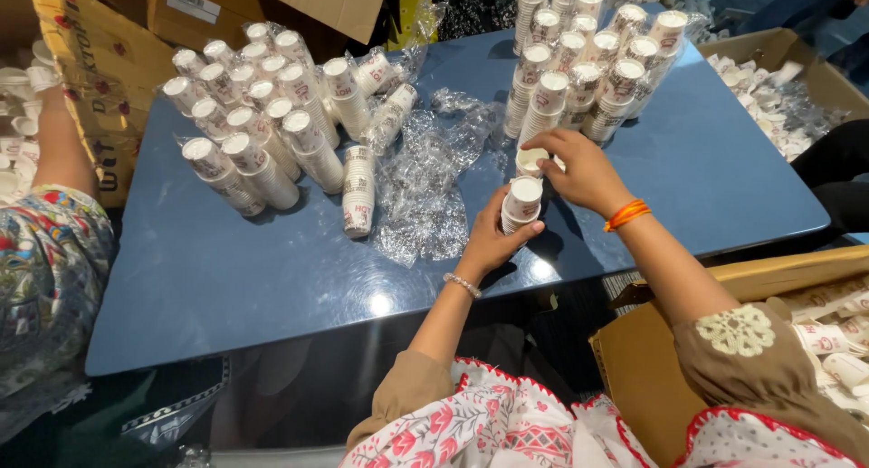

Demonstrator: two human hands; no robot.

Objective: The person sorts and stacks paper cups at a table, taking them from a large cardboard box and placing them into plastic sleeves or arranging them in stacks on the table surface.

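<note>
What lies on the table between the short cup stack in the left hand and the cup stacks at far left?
Head view: crumpled clear plastic wrap lies between the stack in the left hand and the wrapped stacks; a lone stack stands there too.

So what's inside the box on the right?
The box at the table's far right corner holds loose white cups and crumpled clear plastic. The pile covers its bottom, so what lies under it cannot be seen.

White paper cups (pixel 522 203) with red print sit between the fingers (pixel 528 236). Beneath them the surface (pixel 272 278) is glossy blue. An orange thread band (pixel 626 214) circles the wrist behind; brown cardboard boxes (pixel 634 359) stand nearby.
</note>
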